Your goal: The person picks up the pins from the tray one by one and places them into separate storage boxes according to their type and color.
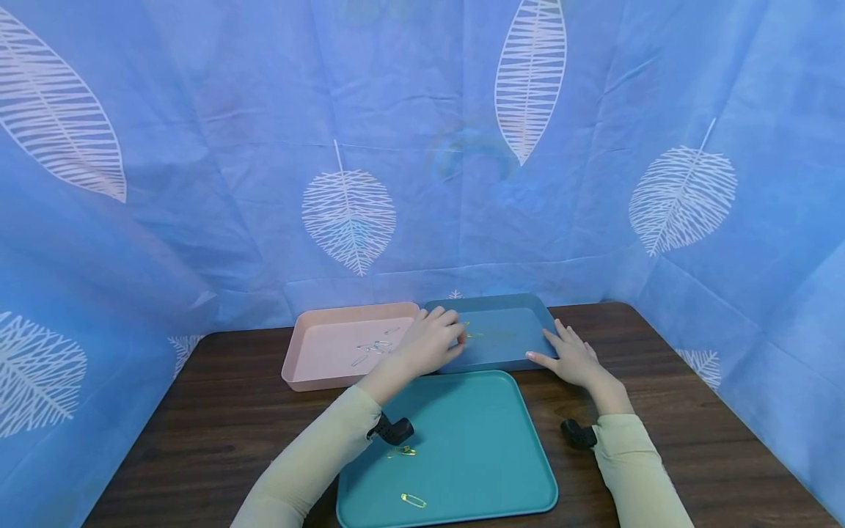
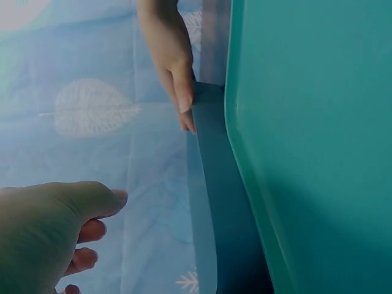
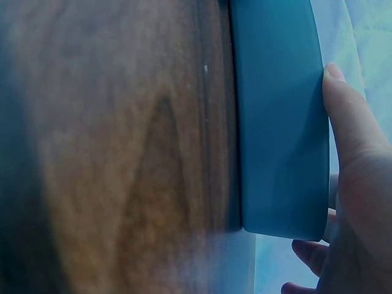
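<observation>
My left hand [image 1: 430, 342] hovers over the left side of the blue tray [image 1: 508, 359], fingers loosely bent. In the left wrist view, nothing shows between its thumb and fingertips. Close to its fingertips, a few gold safety pins [image 1: 474, 335] lie in that tray. At the tray's right near corner rests my right hand [image 1: 576, 357], its thumb on the near rim and its extended fingers by the right side. The right wrist view shows the thumb touching the rim. More gold safety pins [image 1: 413, 501] lie on the teal tray [image 1: 475, 455], below my left forearm and near the front.
A pink tray [image 1: 317, 378] with several silver safety pins [image 1: 375, 345] stands left of the blue one. All three trays sit close together on a dark wooden table [image 1: 251, 411]. A blue leaf-patterned cloth [image 1: 422, 220] hangs behind and at both sides.
</observation>
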Demonstrator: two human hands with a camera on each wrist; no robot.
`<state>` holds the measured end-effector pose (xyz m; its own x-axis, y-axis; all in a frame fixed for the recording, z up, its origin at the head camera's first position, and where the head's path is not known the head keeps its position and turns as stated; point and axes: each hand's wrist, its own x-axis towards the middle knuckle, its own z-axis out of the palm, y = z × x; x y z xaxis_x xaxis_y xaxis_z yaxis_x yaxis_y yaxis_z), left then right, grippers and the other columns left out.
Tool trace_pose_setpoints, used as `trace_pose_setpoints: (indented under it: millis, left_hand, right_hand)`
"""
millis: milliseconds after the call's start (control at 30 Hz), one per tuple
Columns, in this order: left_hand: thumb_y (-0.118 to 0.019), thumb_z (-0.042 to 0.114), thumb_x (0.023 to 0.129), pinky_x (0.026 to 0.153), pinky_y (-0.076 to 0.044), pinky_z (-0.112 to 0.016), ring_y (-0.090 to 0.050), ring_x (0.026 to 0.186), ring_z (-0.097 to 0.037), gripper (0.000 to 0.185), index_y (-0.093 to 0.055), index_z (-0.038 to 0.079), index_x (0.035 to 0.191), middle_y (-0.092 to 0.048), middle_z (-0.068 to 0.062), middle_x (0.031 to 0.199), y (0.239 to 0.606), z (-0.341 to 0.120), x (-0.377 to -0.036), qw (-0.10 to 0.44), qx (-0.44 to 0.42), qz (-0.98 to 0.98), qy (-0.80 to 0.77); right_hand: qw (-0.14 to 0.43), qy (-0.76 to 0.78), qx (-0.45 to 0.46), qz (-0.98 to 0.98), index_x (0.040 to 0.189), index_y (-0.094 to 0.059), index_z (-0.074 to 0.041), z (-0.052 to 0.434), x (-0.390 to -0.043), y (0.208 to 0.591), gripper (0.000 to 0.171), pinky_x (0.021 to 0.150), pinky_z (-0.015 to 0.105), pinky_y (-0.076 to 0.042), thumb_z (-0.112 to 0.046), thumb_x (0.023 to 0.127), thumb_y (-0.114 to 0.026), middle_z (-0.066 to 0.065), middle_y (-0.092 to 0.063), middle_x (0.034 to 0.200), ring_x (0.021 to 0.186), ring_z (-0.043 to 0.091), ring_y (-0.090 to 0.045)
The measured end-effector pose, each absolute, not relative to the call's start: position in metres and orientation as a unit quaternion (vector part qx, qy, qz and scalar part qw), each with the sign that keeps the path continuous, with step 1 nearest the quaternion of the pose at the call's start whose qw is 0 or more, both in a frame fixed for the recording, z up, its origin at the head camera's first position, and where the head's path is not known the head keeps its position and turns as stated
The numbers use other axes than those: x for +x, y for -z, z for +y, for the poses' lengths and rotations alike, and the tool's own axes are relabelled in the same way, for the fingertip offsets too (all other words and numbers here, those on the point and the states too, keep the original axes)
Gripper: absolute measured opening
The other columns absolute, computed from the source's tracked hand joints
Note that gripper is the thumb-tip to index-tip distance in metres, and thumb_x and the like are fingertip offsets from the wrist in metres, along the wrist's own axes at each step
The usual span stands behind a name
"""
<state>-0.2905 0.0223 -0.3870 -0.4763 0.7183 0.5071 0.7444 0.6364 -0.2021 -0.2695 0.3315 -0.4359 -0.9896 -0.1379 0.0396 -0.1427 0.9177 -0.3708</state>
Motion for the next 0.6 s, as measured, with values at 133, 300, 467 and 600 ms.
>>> trace_pose_setpoints:
  millis: [133,300,467,600]
  left_hand:
    - [-0.066,0.029,0.093,0.072,-0.026,-0.029,-0.041,0.077,-0.014,0.008,-0.07,0.025,0.086,-0.056,0.005,0.089,0.386,0.01,-0.281,0.272,-0.426,-0.862,0.035]
    - [-0.07,0.03,0.089,0.07,-0.025,-0.027,-0.038,0.075,-0.012,0.007,-0.07,0.026,0.084,-0.055,0.006,0.087,0.392,-0.005,-0.27,0.288,-0.425,-0.857,0.042]
    - [-0.071,0.028,0.088,0.069,-0.024,-0.027,-0.035,0.074,-0.012,0.008,-0.069,0.025,0.082,-0.054,0.007,0.084,0.398,-0.019,-0.26,0.292,-0.417,-0.859,0.056]
    - [-0.073,0.027,0.087,0.07,-0.029,-0.027,-0.038,0.075,-0.011,0.008,-0.068,0.025,0.08,-0.055,0.008,0.084,0.403,-0.029,-0.252,0.282,-0.405,-0.867,0.074]
  right_hand:
    - [0.006,-0.191,0.072,-0.979,0.149,-0.032,0.004,0.332,-0.27,0.437,0.086,0.108,0.075,-0.013,-0.057,0.092,-0.054,0.034,-0.011,0.157,0.143,0.054,-0.012]
    - [0.006,-0.192,0.073,-0.979,0.149,-0.032,0.004,0.331,-0.27,0.437,0.086,0.108,0.075,-0.013,-0.057,0.093,-0.054,0.034,-0.011,0.157,0.143,0.055,-0.011]
    - [0.003,-0.192,0.071,-0.979,0.149,-0.032,0.004,0.331,-0.27,0.436,0.086,0.107,0.075,-0.013,-0.057,0.093,-0.054,0.033,-0.01,0.157,0.143,0.054,-0.011]
    - [0.0,-0.186,0.068,-0.98,0.149,-0.032,0.003,0.331,-0.271,0.436,0.086,0.107,0.075,-0.014,-0.058,0.093,-0.053,0.033,-0.01,0.158,0.144,0.054,-0.012]
